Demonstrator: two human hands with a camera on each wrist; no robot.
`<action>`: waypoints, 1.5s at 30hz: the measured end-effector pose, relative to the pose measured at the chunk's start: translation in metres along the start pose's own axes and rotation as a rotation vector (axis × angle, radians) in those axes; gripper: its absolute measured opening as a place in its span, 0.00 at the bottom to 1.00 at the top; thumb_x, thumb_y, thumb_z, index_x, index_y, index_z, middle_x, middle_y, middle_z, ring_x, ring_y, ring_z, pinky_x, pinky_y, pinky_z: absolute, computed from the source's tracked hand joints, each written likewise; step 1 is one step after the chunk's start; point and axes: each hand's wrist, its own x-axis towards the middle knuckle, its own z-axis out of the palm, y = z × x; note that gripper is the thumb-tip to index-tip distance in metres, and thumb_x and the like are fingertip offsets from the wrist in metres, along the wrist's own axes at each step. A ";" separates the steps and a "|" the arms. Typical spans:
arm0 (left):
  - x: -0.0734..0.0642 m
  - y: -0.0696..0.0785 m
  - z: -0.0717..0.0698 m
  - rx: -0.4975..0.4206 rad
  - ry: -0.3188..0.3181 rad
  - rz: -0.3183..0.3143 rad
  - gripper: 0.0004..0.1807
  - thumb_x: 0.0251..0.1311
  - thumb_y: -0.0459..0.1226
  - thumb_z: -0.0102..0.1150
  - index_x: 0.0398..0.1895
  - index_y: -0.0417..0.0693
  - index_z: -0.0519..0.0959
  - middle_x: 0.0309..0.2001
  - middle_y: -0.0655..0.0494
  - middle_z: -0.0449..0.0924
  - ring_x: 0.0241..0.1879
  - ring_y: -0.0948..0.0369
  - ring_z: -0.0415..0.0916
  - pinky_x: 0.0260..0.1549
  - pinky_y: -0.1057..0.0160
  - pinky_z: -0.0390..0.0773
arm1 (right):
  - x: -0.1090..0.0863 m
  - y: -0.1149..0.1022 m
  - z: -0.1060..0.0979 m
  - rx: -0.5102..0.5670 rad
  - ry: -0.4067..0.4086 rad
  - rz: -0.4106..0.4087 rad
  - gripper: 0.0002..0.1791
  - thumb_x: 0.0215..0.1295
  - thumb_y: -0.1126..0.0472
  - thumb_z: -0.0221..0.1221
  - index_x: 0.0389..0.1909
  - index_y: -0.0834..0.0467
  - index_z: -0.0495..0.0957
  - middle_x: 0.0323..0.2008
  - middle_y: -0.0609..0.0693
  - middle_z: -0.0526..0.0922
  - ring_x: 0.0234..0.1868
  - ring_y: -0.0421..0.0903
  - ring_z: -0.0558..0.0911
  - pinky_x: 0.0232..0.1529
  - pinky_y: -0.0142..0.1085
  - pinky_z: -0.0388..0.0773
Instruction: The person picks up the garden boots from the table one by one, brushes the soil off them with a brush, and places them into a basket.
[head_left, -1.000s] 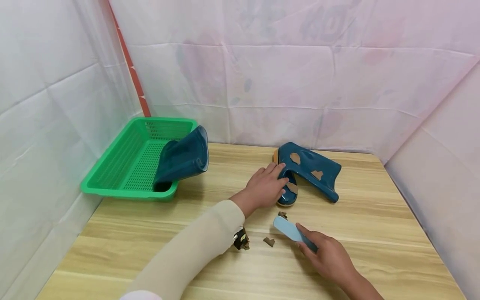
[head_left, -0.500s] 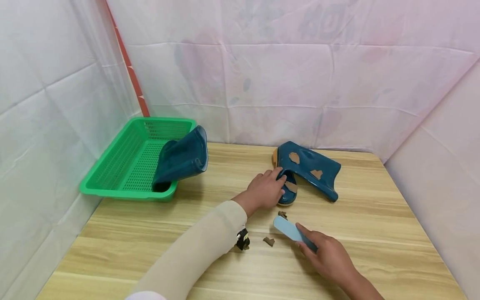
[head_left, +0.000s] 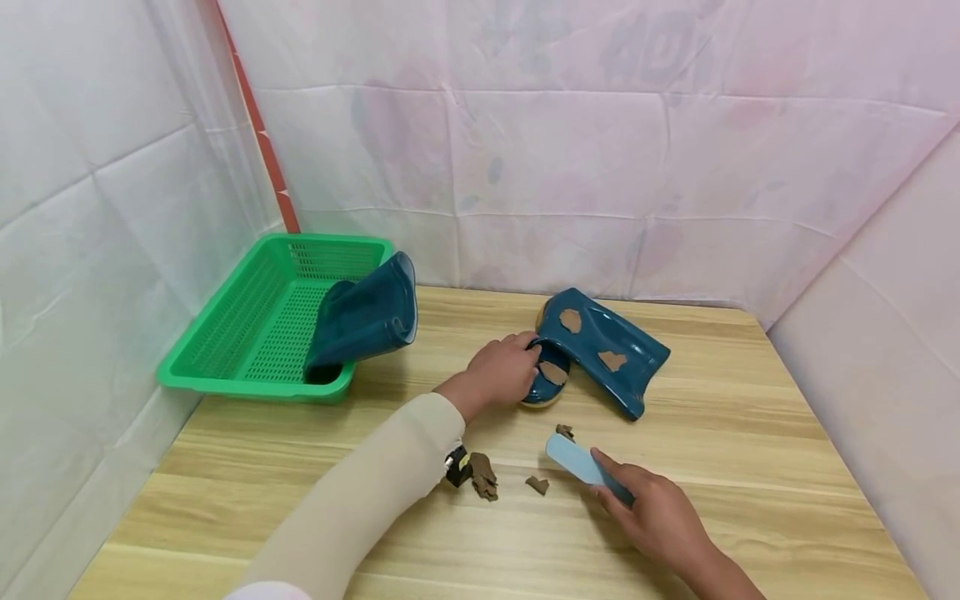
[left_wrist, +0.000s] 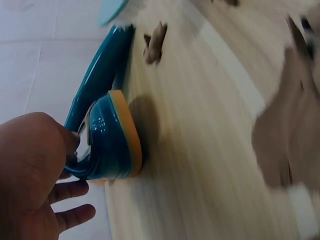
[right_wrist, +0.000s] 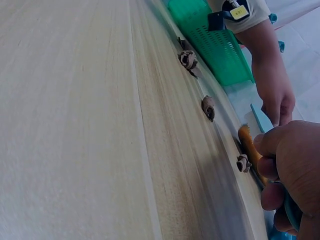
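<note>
In the head view, a blue boot (head_left: 588, 337) is seen on the wooden table (head_left: 750, 483) at four o'clock from the centre, its shaft aimed between four and five o'clock, its toe at six, and its surface marked with three brown patches (head_left: 570, 321). Its near edge is gripped at nine o'clock by the left hand (head_left: 498, 375). Toward five o'clock, a pale blue brush (head_left: 573, 458), its tip turned to ten o'clock and apart from the boot, is held in the curled fingers of the right hand (head_left: 660, 512). Brown scraps (head_left: 483, 477) are scattered around six o'clock. At nine o'clock, a second boot (head_left: 363, 317) is tilted over the rim of a green basket (head_left: 255, 387). In the left wrist view, the boot's edge is pinched at eight o'clock by the upper digits, while two lower fingers are held spread; an orange sole is shown. In the right wrist view, the brush handle is wrapped at four o'clock by bent fingers; whether the bristles are touched by anything cannot be told.
</note>
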 end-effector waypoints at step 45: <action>0.013 0.015 -0.016 0.330 0.314 0.188 0.23 0.81 0.42 0.48 0.76 0.64 0.69 0.66 0.49 0.69 0.62 0.55 0.71 0.56 0.58 0.75 | -0.003 0.006 0.006 0.008 0.057 -0.055 0.30 0.60 0.59 0.74 0.64 0.56 0.81 0.46 0.51 0.89 0.45 0.47 0.87 0.39 0.43 0.83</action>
